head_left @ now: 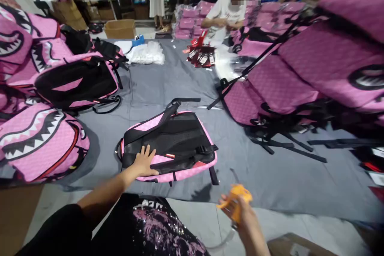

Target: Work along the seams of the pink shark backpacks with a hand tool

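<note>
A pink backpack [168, 146] lies face down on the grey cloth [168, 84], its black padded back and straps facing up. My left hand [144, 163] rests flat on its near left corner, fingers spread. My right hand [240, 212] is lower right, off the cloth, closed around a small orange tool [235, 200] that is blurred by motion.
Pink shark-mouth backpacks [39, 144] are piled at the left, and more pink bags [303, 76] are stacked at the right. Red tags [201, 56] and white plastic bags [147, 53] lie at the far end, where another person [225, 14] sits. A cardboard box [120, 29] stands behind.
</note>
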The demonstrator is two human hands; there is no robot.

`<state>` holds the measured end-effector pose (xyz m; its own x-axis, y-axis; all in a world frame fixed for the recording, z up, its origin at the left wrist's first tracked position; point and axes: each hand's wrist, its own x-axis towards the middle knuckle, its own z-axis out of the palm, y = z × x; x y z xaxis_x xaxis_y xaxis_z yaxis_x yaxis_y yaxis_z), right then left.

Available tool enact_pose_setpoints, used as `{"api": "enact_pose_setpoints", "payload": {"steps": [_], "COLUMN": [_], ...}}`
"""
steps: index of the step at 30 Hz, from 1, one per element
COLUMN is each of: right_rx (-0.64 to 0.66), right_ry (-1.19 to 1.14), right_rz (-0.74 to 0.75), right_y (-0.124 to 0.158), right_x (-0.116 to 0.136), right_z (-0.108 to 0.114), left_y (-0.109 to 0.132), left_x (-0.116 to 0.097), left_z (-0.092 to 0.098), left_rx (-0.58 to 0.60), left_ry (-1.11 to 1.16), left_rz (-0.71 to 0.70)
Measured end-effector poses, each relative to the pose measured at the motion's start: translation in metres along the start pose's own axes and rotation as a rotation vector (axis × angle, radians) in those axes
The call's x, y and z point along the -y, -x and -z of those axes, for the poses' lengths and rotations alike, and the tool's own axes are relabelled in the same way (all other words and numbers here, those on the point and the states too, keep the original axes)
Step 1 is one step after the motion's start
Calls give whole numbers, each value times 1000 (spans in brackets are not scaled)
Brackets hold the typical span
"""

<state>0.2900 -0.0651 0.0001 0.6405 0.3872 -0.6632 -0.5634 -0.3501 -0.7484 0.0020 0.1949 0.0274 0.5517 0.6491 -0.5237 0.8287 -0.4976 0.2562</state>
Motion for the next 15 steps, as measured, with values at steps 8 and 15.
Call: {"api": "enact_pose_setpoints", "payload": {"steps": [8,15], "right_rx": [247,554], "right_ry": [282,1341], "right_rz": [233,528], "right_y": [40,34], "right_x": [56,85], "right_z": [-55,-197], "left_y": [-11,-8], "left_x": [30,65], "left_z": [37,-33], "left_rx": [-409,-267], "left_ry": [-107,-84], "left_rz": [123,230]}}
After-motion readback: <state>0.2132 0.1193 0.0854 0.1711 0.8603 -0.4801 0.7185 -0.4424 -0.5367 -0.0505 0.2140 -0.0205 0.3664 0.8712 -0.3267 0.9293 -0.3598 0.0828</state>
